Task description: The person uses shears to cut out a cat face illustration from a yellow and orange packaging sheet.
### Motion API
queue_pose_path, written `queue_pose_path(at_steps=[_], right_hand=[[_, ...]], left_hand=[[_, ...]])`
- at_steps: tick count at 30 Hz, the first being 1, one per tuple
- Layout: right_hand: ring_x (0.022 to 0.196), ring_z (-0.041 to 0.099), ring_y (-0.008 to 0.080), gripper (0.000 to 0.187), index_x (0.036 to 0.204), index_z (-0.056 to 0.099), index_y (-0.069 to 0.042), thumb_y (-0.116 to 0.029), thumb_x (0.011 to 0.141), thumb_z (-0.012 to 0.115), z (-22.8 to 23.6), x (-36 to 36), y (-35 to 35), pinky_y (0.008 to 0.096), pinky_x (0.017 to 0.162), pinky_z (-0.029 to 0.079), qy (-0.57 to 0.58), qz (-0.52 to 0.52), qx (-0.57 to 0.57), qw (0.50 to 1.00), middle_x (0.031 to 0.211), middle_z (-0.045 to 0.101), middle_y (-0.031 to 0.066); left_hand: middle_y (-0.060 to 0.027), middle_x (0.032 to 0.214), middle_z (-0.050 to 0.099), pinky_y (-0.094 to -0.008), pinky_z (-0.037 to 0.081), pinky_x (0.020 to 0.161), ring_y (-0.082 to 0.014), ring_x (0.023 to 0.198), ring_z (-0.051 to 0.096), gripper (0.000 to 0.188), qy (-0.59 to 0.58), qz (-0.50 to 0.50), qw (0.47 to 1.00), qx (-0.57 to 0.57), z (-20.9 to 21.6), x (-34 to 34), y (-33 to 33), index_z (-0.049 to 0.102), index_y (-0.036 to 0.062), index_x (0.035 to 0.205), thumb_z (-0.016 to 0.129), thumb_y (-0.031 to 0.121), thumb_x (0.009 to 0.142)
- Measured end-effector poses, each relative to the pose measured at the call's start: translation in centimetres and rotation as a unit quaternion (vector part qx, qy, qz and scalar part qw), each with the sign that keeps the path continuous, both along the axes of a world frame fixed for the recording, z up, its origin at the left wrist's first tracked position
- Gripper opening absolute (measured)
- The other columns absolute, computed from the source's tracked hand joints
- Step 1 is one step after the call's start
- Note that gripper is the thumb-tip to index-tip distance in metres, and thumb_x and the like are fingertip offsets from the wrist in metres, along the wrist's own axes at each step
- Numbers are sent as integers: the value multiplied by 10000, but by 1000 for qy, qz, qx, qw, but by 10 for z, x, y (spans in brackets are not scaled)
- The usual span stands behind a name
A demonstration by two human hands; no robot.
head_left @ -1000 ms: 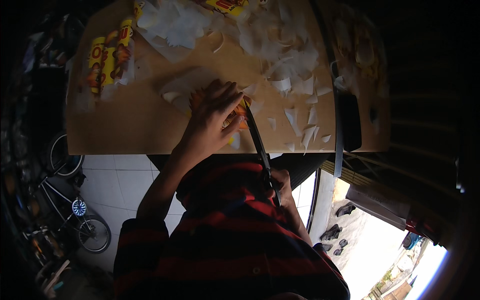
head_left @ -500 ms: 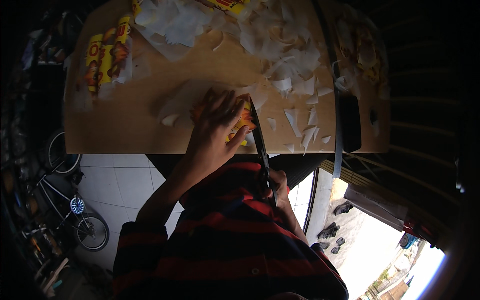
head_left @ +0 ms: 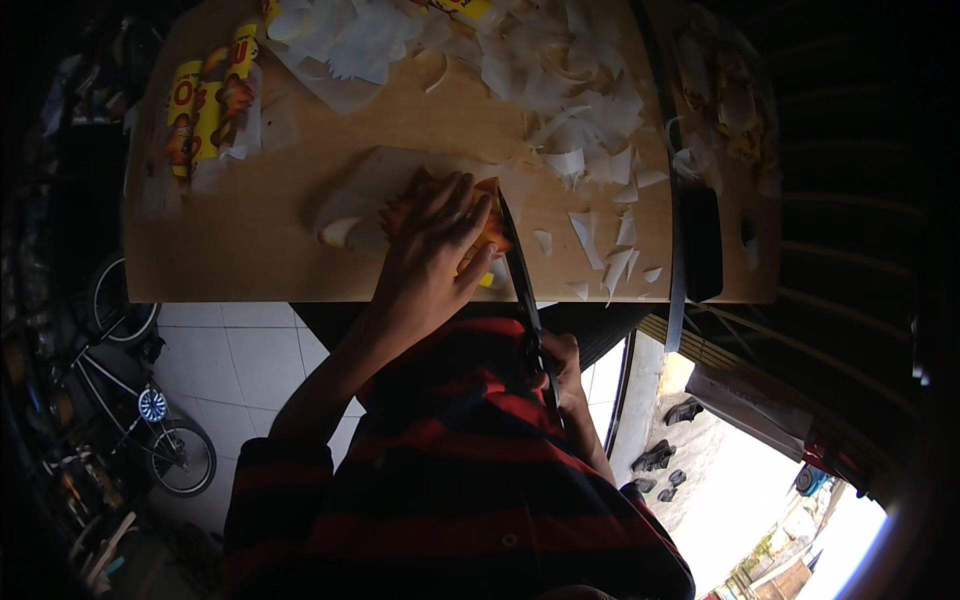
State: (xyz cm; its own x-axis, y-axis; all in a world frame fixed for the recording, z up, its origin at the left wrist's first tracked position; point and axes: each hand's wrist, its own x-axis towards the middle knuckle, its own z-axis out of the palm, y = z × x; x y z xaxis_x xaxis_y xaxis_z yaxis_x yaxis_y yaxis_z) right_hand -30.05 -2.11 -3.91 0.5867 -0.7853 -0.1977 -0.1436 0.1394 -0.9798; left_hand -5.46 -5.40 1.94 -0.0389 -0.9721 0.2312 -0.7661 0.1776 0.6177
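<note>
Since a second ago the left hand has shifted slightly right along the tabletop, fingers spread flat, pressing an orange packet near the tabletop's near edge. Right hand, fingers closed around the handles, holds dark scissors just right of the packet. White paper scraps lie farther right.

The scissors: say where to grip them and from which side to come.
Grip the scissors at the handle end, coming from the table's near edge. The blades point away across the orange packet, and the right hand already holds the handles there; the left hand presses the packet.
</note>
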Motion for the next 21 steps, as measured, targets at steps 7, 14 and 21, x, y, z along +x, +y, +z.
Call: queue_pose_path(at_steps=[7,14,21], right_hand=[[470,516,52,837,808,585,0,-823,653,598,4,3,-1,211,425,355,-9,1,18,1000,532,530,-21],[451,494,40,829,787,557,4,-812,652,585,3,9,3,201,408,350,-3,-14,56,998,519,503,-33],[442,470,33,835,796,553,2,-813,622,588,-1,18,13,196,399,350,-13,-42,69,997,512,482,-46]], left_hand=[[-274,1279,504,-471,375,1032,-409,1233,455,399,-6,-5,1000,-26,-7,0,-2,549,-80,1148,665,119,822],[-254,1299,523,-448,364,1045,-391,1241,477,394,17,6,1000,-6,-2,-3,-1,576,-69,1182,665,142,862],[-261,1253,523,-460,374,1032,-399,1216,472,372,23,8,1000,-17,-5,-10,3,567,-59,1143,659,138,841]])
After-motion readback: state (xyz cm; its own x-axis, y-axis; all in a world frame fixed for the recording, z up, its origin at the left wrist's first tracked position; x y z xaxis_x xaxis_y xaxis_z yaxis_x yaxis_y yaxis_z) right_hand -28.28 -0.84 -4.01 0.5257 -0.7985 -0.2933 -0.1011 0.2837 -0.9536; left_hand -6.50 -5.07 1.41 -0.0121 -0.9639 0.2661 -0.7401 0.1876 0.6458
